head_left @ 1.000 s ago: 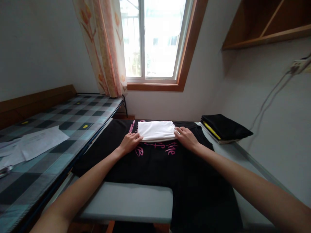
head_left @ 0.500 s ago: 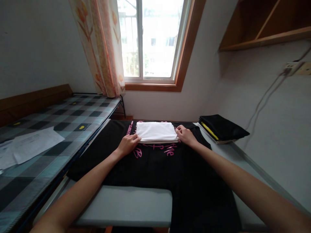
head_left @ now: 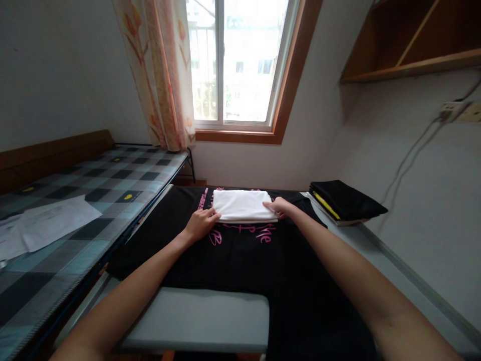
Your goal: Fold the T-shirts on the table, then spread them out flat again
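Observation:
A folded white garment (head_left: 242, 205) lies in a neat rectangle on a spread-out black garment (head_left: 229, 265) with pink lettering. My left hand (head_left: 201, 222) pinches the near left corner of the white garment. At its right edge my right hand (head_left: 280, 205) is closed, thumb on top and the other fingers partly hidden along the side. Beneath the black garment is a pale grey table (head_left: 203, 318), over whose near edge part of the dark fabric hangs.
Folded dark clothes (head_left: 347, 199) with a yellow strip are stacked at the table's right back. On the left, a bed with a checked mattress (head_left: 93, 175) holds some papers (head_left: 56, 223). A window with a curtain (head_left: 161, 75) is behind, and a wooden shelf (head_left: 409, 65) hangs upper right.
My right hand has shifted slightly inward and turned, its thumb now further over the white garment's right edge. The left hand keeps its grip at the near left corner.

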Demonstrator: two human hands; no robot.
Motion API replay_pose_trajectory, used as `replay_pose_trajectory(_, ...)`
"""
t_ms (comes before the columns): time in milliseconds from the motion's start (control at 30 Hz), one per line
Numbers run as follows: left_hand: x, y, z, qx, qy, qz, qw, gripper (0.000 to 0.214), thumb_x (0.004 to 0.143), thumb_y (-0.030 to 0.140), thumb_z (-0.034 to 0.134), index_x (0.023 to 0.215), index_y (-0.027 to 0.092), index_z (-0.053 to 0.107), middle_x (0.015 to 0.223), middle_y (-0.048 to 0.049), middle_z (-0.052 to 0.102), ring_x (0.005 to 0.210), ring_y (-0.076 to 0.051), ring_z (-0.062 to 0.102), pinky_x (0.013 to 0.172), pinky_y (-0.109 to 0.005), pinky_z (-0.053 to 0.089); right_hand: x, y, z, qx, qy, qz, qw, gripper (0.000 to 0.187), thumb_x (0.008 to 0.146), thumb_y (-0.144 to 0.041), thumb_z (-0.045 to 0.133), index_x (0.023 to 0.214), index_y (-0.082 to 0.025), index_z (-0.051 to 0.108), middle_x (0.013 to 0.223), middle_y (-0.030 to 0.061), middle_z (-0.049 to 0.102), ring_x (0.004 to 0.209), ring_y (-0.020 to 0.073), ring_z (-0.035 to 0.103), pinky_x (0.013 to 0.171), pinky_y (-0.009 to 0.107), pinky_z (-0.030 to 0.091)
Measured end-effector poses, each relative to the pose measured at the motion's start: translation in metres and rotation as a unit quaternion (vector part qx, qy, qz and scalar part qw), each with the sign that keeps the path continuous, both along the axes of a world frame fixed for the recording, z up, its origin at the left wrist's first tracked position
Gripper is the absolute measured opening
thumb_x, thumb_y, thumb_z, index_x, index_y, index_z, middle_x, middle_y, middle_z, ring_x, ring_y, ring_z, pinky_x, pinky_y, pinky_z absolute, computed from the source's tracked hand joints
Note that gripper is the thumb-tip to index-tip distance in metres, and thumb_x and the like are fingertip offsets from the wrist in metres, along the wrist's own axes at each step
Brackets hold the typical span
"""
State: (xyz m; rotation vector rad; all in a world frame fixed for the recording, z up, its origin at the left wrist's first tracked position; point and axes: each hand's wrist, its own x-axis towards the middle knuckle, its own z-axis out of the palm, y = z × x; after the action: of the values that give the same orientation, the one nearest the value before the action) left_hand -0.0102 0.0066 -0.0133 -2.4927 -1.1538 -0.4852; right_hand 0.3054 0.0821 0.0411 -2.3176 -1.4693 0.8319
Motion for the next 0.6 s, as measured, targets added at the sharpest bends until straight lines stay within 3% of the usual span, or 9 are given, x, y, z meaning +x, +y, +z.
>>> replay_pose_trajectory(133, 0.0, 0.0, 0.0, -0.002, 0.003, 0.001, 1.0, 0.02, 0.093, 0.019, 0.048, 0.107, 0.021, 0.063, 0.1, -0.0067, 0.065, 0.081, -0.018, 0.063, 0.071, -0.029, 0.046, -0.001, 0.0, 0.001, -0.011, -0.003, 0.005, 1.0, 0.059, 0.076, -0.051, 0.07, 0.113, -0.007, 0.062, 0.08, 0.0138, 0.067, 0.06, 0.0224, 0.064, 0.045, 0.032, 0.053)
replay_pose_trajectory(400, -0.001, 0.0, -0.002, 0.002, -0.008, 0.011, 1.0, 0.02, 0.092, 0.02, 0.05, 0.106, 0.022, 0.063, 0.1, -0.0059, 0.065, 0.081, -0.017, 0.062, 0.071, -0.028, 0.044, 0.009, -0.004, 0.007, -0.028, 0.088, -0.001, 0.996, 0.037, 0.076, -0.043, 0.074, 0.094, -0.013, 0.062, 0.066, 0.0024, 0.06, 0.051, 0.0116, 0.057, 0.047, 0.023, 0.047)
replay_pose_trajectory(600, -0.003, 0.001, -0.004, 0.004, -0.018, 0.006, 1.0, 0.021, 0.089, 0.018, 0.054, 0.107, 0.022, 0.063, 0.102, -0.0053, 0.065, 0.083, -0.017, 0.062, 0.071, -0.028, 0.044, 0.01, 0.0, 0.003, -0.044, 0.09, -0.005, 0.995, 0.035, 0.076, -0.044, 0.074, 0.091, -0.015, 0.061, 0.06, -0.0006, 0.055, 0.045, 0.0099, 0.05, 0.042, 0.022, 0.04)
